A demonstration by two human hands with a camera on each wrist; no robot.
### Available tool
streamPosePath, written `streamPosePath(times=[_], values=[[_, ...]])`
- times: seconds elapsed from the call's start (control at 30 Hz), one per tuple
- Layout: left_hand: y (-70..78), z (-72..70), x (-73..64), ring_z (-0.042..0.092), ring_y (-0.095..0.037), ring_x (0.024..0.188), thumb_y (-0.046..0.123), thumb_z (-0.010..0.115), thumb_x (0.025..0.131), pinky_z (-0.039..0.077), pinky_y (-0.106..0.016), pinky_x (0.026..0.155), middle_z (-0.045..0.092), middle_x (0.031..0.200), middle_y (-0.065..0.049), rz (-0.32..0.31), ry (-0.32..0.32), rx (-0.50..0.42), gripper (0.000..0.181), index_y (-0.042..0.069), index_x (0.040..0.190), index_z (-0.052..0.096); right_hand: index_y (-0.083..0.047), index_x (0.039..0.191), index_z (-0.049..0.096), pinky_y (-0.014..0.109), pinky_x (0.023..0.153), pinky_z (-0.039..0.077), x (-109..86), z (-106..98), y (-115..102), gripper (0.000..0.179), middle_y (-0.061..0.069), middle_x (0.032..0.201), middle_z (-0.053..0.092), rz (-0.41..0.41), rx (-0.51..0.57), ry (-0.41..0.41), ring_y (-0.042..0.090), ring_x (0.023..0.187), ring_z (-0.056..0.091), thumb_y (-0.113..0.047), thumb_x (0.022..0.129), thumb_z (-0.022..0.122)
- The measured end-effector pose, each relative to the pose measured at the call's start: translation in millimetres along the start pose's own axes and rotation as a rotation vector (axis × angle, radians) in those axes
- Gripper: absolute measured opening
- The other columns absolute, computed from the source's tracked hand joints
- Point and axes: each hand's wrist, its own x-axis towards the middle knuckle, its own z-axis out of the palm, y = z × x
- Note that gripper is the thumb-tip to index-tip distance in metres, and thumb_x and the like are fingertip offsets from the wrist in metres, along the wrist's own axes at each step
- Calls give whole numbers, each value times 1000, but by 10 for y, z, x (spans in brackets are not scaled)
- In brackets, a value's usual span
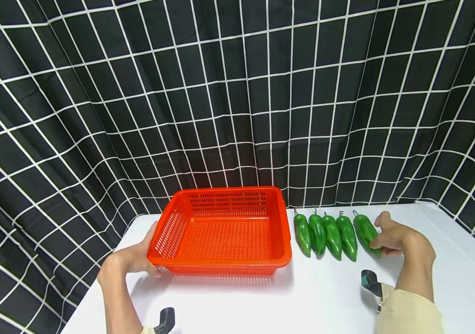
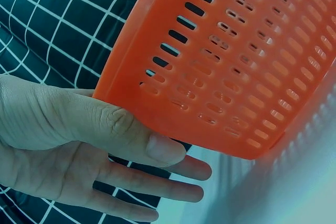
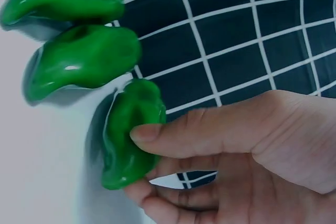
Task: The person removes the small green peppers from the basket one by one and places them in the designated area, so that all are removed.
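Note:
A red plastic basket (image 1: 224, 269) with slotted walls stands on the white table, its inside bare. My left hand (image 1: 129, 260) is at its front left corner; in the left wrist view the thumb (image 2: 165, 149) lies along the corner and the other fingers stretch out straight below it. To the basket's right, several green peppers (image 1: 317, 234) lie side by side, stems pointing to the back. The rightmost green pepper (image 3: 123, 140) is pinched near its lower end by my right hand (image 1: 393, 236), thumb on top and fingers underneath. It lies slightly apart from the others.
A black cloth with a white grid (image 1: 258, 93) hangs behind the table and along both sides. The white tabletop (image 1: 312, 297) extends in front of the basket and peppers. A dark wrist device (image 1: 370, 280) shows beside the right sleeve.

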Motion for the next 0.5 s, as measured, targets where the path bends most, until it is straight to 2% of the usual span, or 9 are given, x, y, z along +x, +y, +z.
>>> streamPosePath(times=[0.13, 0.3, 0.37, 0.5], values=[[-3, 4, -2, 45, -43, 135, 10, 91, 70, 42, -75, 109, 28, 165, -25, 5, 3, 8, 141, 20, 168, -9, 15, 136, 33, 29, 71, 55, 25, 47, 19, 70, 11, 88, 65, 12, 46, -25, 18, 77, 67, -12, 85, 73], [-16, 7, 0, 48, -41, 132, 11, 91, 70, 44, -74, 108, 31, 163, -25, 3, 6, 22, 140, 20, 168, -9, 14, 126, 41, 27, 69, 58, 45, 73, 7, 54, 12, 86, 65, -1, 82, -44, 15, 74, 65, -9, 88, 72], [-18, 4, 1, 48, -41, 131, 11, 91, 70, 44, -74, 108, 31, 163, -25, 10, 6, 22, 140, 20, 168, -9, 17, 127, 40, 26, 70, 59, 38, 70, -1, 54, 12, 87, 63, -6, 85, -59, 15, 75, 63, -9, 90, 70], [-2, 7, 7, 46, -42, 134, 10, 92, 70, 42, -74, 110, 29, 164, -25, 18, 0, 15, 141, 18, 168, -9, 22, 135, 33, 27, 72, 59, -5, 43, -16, 67, 10, 86, 64, 15, 87, -78, 15, 77, 63, -14, 93, 70]])
